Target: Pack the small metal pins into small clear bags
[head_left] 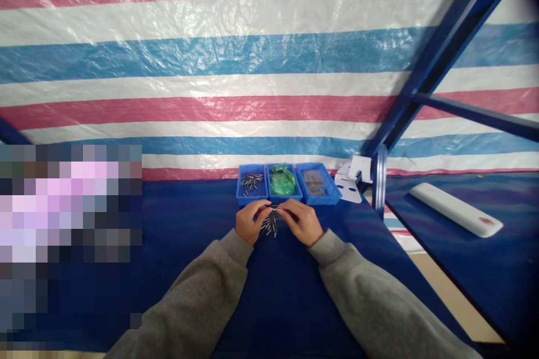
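My left hand [253, 220] and my right hand [300, 221] meet over the blue table, fingertips pinched toward each other. Between them is a small, thin metal piece [274, 209], gripped from both ends; its exact kind is too small to make out. Just below the fingers lies a loose pile of slim metal parts [270, 226] on the tabletop. Right behind my hands stand three blue bins: the left bin [252, 199] holds similar dark and silver parts, the middle bin [286, 198] a green plastic bag [283, 182], and the right bin [323, 200] greyish clear packets [314, 184].
White cut-out sheets [351, 179] lie right of the bins, beside a blue metal post [379, 179]. A long white case [457, 210] rests on another blue table at the right. Striped plastic sheeting [252, 56] hangs behind. The left side is pixelated.
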{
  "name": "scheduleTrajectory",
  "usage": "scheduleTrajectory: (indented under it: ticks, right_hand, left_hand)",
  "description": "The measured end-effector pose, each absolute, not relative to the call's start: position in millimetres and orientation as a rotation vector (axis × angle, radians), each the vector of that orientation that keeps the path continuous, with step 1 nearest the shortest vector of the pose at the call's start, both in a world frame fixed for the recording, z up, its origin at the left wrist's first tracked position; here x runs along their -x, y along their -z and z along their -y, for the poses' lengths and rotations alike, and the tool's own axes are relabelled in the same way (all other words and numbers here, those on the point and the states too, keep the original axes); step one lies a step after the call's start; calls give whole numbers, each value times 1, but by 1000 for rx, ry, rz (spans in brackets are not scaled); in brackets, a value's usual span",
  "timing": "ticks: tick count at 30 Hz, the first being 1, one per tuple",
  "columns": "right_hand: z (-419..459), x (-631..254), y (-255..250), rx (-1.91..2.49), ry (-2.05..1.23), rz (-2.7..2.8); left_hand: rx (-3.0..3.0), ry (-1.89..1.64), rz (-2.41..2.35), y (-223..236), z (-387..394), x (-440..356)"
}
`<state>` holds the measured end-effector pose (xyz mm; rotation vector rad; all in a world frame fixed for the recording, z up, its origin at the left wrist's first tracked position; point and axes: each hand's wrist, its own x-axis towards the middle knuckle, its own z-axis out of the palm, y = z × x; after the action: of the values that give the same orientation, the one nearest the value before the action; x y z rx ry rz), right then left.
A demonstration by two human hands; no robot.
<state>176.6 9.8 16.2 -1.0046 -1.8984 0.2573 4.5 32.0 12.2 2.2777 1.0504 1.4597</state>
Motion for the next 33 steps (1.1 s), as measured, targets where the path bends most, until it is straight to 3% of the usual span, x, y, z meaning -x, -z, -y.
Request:
scheduleTrajectory:
  ticks: [16,26,33]
  right_hand:
    - [-9,-176,-8,1074,-190,1847]
    - [-9,-178,-8,1086,-166,1804]
    - [-3,-177,-13,1052,-177,1840]
  left_hand:
    - [-2038,-1448,-936,-13,-28,-8]
    - [-2389,-1445,-986,-17,-29,-4]
    - [-2328,-1455,-974,-12,-31,-5]
